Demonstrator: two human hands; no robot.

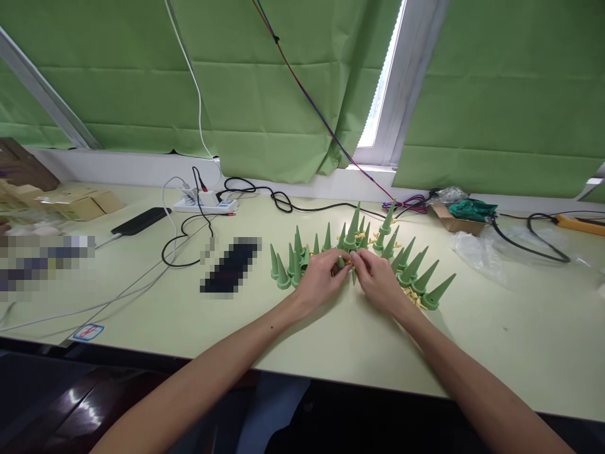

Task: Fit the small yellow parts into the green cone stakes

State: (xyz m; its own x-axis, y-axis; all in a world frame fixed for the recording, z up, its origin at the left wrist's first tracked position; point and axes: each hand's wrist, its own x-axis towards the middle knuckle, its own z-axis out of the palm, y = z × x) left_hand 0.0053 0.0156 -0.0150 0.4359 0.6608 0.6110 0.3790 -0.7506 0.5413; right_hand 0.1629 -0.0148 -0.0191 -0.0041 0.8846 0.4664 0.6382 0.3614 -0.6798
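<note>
Fingers of left hand (321,276) curled shut, gripping green cone (354,277); right hand (378,277) fingers pinched on same piece, detail mostly hidden. Cone is between both hands, just above table (331,343). Left to right: power strip (222,207) at back, pixelated dark item (231,268), standing green cones (282,277) beside left hand, then tilted green cones (437,287) near right hand, yellow pieces (416,299) among them, cardboard box (451,221), clear plastic bag (479,257).

green curtains (283,94) flank a bright window (384,82) above a pale table (515,340).
</note>
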